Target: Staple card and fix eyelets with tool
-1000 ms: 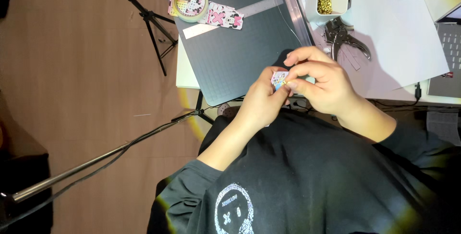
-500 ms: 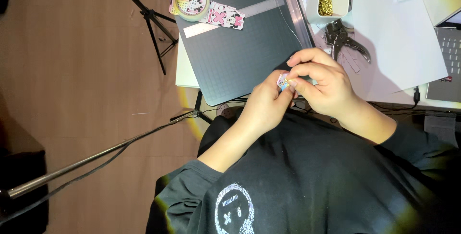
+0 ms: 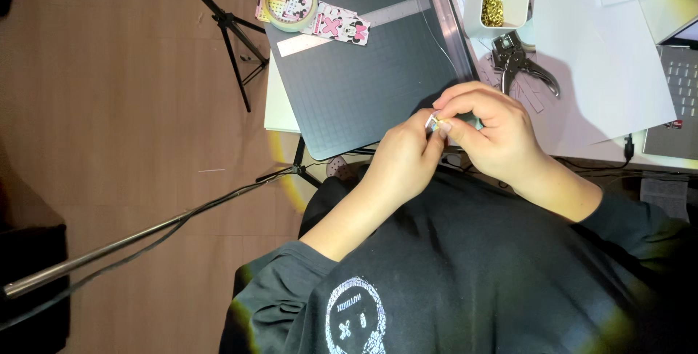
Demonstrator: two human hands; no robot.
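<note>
My left hand and my right hand meet at the near edge of a dark grey cutting mat. Between their fingertips they pinch a small patterned piece, mostly hidden by the fingers. Both forearms are in dark sleeves, above my black printed shirt.
A tape roll and pink patterned strips lie at the mat's far end. To the right are a white cup of gold eyelets, metal pliers, white paper and a laptop corner. A tripod stands on the wooden floor.
Both hands stay together on the small piece; the fingers have shifted slightly around it. Nothing on the desk has moved.
</note>
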